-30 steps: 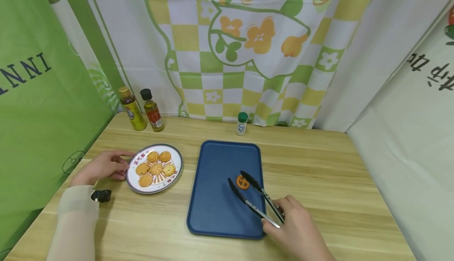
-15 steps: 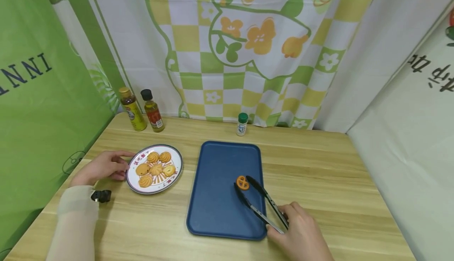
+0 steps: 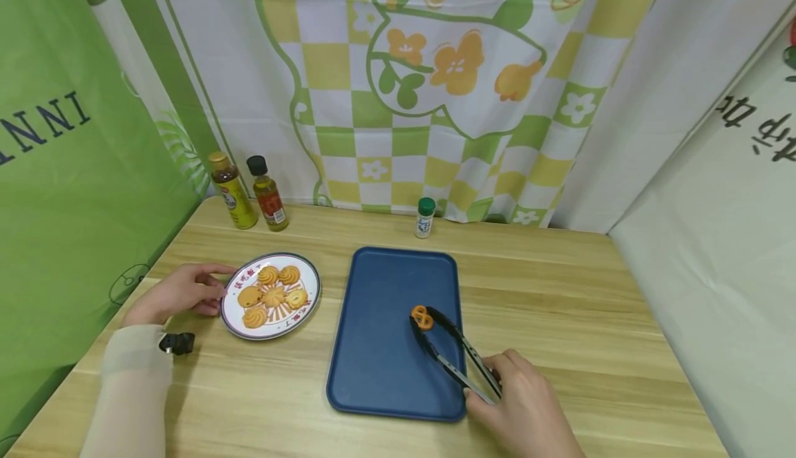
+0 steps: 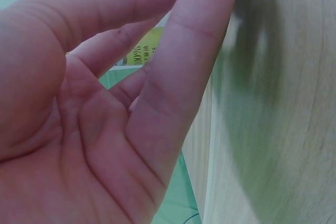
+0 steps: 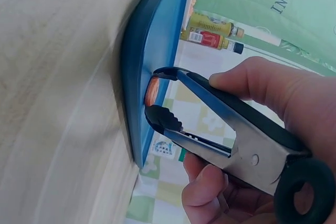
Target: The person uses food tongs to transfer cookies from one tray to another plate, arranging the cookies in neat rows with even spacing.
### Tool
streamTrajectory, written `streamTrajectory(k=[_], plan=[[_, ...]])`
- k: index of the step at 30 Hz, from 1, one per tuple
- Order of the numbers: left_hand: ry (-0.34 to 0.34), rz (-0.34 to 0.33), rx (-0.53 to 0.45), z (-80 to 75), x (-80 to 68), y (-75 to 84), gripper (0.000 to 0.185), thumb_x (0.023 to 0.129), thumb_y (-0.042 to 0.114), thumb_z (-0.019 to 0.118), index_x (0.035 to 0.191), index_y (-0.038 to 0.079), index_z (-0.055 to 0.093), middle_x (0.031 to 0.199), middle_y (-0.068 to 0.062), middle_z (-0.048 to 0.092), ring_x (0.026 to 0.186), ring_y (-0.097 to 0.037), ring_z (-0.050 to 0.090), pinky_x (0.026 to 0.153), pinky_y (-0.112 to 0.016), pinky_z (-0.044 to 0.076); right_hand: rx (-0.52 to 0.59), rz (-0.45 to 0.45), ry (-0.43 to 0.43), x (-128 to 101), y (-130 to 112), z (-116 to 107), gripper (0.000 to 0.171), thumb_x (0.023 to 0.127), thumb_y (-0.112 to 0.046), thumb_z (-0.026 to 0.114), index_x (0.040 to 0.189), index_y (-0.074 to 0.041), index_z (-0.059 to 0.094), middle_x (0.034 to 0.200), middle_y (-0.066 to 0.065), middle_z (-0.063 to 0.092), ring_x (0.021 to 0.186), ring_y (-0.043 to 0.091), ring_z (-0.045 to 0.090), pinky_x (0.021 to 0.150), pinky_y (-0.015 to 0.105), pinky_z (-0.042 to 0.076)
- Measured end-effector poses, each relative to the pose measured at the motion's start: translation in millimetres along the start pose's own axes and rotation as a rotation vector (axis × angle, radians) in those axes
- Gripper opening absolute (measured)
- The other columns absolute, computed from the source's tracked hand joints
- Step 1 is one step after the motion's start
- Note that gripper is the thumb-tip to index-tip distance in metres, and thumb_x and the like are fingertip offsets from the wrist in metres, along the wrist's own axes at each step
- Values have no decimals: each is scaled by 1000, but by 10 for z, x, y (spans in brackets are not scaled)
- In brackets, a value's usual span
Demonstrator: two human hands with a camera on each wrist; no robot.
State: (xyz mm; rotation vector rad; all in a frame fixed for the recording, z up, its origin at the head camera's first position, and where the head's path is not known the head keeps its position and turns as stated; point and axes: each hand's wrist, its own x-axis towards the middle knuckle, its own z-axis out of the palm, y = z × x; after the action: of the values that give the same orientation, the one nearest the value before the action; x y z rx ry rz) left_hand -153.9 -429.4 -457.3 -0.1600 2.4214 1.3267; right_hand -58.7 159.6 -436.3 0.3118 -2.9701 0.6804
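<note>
Your right hand (image 3: 525,409) is wrapped around the handles of the tongs (image 3: 457,354), squeezing them, and the black tips are pinching a small orange pretzel-shaped cookie (image 3: 422,317) right over the blue tray (image 3: 373,375). The cookie sits toward the right middle of the tray; from the right wrist view it looks like it's just at the tray surface, can't tell if it's lifted or touching.

Your left hand (image 3: 177,293) is resting on the bench (image 3: 560,306) at the left rim of the plate (image 3: 311,285), fingers loosely bent and touching the edge, not really gripping anything. The plate has five cookies (image 3: 271,296) on it.

Stuff that could bite you, I'd guess:
- The cookie's only caught at the very tips. Ease off the squeeze and it drops back on the tray.
- Squeeze too hard and a thin pretzel shape like that probably snaps.
- If it's held edge-on it could twist out sideways when you swing left.
- The plate is nearly full, so landing it may nudge another cookie off the rim.
- The bottles (image 3: 249,192) are far back, no real risk there.
</note>
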Motion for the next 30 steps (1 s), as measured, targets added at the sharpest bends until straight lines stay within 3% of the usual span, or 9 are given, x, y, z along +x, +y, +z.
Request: streamTrajectory(k=[5,10,16,22,30], plan=[[3,8,-6,-5,-6,-21,60,111,-1,59,165,-14,37,122,-24,67,87,-16,75,79,-31,74,17,24,-57,46,-76,9,45,80,-34,96,115,-9,82,98,-3,71,80,9,54,65,26,49],[9,0,2,-5,-9,-45,59,111,-1,59,165,-13,38,121,-24,67,87,-17,75,79,-31,74,17,40,-99,93,-186,13,45,81,-36,96,115,-11,82,100,-3,72,81,9,55,67,27,50],[12,-7,11,2,-8,-53,59,112,0,59,166,-13,38,122,-24,67,88,-17,75,79,-31,74,25,-9,-95,134,-353,29,44,80,-35,97,113,-11,82,98,-4,70,82,9,54,65,25,48],[10,-8,20,-3,2,-36,59,112,-1,57,167,-12,37,122,-24,66,90,-18,74,80,-30,73,49,-87,-72,231,-512,91,41,80,-33,98,111,-12,82,99,-6,70,86,7,59,70,26,56],[4,-3,7,-3,18,-14,59,112,-1,58,167,-12,37,123,-24,66,89,-17,74,80,-30,73,95,-202,-96,415,-762,225,42,82,-31,95,114,-7,82,97,-4,70,82,8,57,65,22,51]])
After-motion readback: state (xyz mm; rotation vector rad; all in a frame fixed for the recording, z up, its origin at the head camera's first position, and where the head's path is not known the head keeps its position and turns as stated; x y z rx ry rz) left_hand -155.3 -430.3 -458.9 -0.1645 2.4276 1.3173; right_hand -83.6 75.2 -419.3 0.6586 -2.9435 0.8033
